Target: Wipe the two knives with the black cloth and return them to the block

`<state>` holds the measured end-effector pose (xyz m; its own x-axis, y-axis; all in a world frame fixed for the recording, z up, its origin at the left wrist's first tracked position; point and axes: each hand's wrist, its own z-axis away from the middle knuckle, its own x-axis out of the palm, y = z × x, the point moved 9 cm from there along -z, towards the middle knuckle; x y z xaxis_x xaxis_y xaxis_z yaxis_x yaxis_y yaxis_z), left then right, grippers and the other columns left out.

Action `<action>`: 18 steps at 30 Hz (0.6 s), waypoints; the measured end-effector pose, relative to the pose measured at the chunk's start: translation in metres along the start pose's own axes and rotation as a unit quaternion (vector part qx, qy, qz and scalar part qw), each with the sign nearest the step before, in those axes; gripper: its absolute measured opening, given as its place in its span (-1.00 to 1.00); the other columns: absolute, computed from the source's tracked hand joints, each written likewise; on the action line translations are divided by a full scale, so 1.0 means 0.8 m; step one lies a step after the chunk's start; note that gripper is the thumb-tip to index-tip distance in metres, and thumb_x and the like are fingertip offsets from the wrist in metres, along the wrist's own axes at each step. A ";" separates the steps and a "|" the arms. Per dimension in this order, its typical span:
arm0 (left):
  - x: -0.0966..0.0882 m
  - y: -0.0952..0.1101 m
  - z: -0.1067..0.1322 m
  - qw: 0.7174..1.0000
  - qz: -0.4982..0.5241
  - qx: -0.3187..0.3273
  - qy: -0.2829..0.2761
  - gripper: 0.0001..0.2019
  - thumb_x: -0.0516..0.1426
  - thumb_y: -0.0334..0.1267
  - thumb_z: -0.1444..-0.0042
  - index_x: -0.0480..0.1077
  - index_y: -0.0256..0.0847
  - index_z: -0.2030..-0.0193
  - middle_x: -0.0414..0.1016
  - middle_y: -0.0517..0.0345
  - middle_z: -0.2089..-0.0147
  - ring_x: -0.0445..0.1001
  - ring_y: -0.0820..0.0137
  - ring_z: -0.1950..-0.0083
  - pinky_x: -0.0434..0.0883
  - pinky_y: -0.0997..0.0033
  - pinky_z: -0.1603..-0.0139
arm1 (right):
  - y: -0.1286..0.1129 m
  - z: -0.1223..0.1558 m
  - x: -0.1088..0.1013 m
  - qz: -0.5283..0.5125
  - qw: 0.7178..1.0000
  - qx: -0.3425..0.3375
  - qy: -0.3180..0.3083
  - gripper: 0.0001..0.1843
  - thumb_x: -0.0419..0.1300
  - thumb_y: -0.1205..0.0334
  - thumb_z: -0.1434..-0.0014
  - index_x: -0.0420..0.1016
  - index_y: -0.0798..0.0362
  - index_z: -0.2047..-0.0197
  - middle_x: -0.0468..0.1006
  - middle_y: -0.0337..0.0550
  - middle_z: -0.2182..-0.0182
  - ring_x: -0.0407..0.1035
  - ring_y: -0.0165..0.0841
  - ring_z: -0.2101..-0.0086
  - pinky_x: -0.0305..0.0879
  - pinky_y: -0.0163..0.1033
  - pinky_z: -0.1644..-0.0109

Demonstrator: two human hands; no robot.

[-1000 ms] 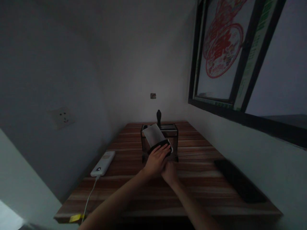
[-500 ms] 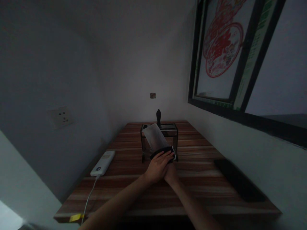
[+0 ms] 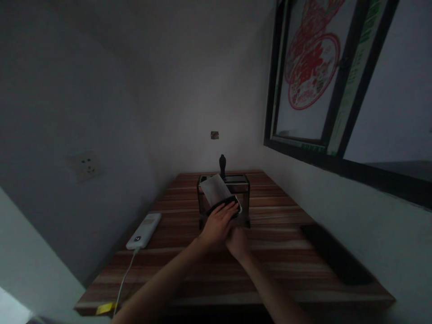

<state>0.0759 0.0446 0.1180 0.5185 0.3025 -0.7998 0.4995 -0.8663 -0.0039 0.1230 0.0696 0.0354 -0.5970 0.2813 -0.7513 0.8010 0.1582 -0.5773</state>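
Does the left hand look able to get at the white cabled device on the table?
Probably yes: bare tabletop shows between the left hand and white device, though its fingers would first have to leave the black cloth.

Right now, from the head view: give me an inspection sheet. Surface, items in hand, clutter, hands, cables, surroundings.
Surface: striped wood-look table.
Items in hand: broad flat piece, blade-like, tilted; black pad across its lower part.
Clutter: black-framed rack beyond the hands, upright dark handle at its top; white device left; black flat object right; yellow piece at near-left edge.
Hands: left hand, fingers over pad; right hand just below, grip hidden.
Cables: white cable from device past near edge; far end unseen.
Surroundings: wall socket left, small wall box ahead, dark-framed window right.
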 end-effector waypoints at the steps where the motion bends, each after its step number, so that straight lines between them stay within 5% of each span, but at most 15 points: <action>1: -0.004 -0.005 -0.003 1.000 -0.003 -0.006 0.009 -0.58 -0.12 -0.41 -0.16 0.05 -0.22 -0.18 0.16 0.07 -0.23 0.02 0.43 -0.28 0.06 0.19 -0.25 | -0.001 0.000 -0.001 0.004 1.000 -0.005 0.001 -0.77 0.10 0.26 -0.04 0.46 0.14 0.23 0.56 0.03 0.37 0.44 -0.24 0.31 0.24 -0.31 0.26; 18: -0.082 -0.090 -0.055 0.982 -0.059 -0.102 0.150 -0.60 -0.16 -0.36 -0.20 0.04 -0.21 -0.19 0.16 0.05 -0.22 0.05 0.42 -0.27 0.04 0.17 -0.26 | 0.005 0.000 0.002 0.060 0.998 0.022 -0.007 -0.68 0.05 0.03 -0.11 0.43 0.12 0.39 0.54 -0.01 0.42 0.43 -0.29 0.34 0.13 -0.33 0.36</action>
<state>0.0365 0.1045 0.1968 0.6147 0.5264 -0.5874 0.6810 -0.7299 0.0585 0.1256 0.0705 0.0319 -0.4971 0.2822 -0.8205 0.8647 0.0831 -0.4953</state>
